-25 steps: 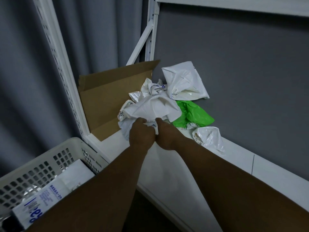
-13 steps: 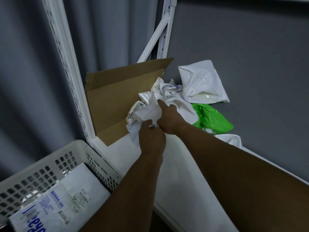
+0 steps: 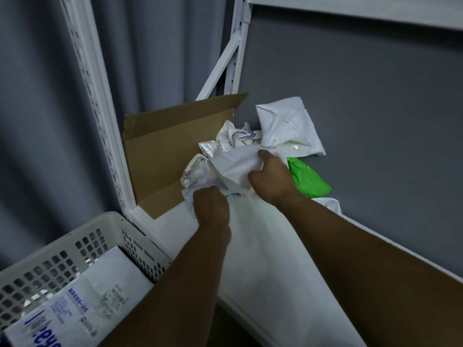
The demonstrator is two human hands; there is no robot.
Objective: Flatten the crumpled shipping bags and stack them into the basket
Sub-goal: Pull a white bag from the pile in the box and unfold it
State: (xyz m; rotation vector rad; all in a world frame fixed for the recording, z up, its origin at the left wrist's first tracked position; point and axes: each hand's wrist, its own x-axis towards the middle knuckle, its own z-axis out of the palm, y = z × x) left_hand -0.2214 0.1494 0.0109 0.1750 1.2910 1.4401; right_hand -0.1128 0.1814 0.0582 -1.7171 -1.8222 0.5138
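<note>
From the head view we see a white shelf [image 3: 263, 246] in a metal rack [image 3: 100, 116], with grey curtain on the left and a grey wall behind. A flattened cardboard sheet [image 3: 162, 156] leans upright at the shelf's left end, just behind the pile of bags. At the back lies a white bag [image 3: 288, 126], fairly smooth, resting against the wall; a green bag [image 3: 310, 181] sits beside it, partly hidden by our right wrist, and another white one [image 3: 330, 204] peeks out below it. A crumpled printed bag [image 3: 240, 136] crowds the middle of the pile.

Our left hand [image 3: 211, 207] is clenched on the near lower edge of a crumpled white bag [image 3: 233, 169], and our right hand [image 3: 271, 176] grips its upper right edge, so the bag is held between the two, just above the shelf and touching the pile. It is deeply creased and bunched.

The basket [image 3: 120, 234] stands lower left, beside the shelf's corner, with a flat printed bag [image 3: 82, 304] lying inside.
</note>
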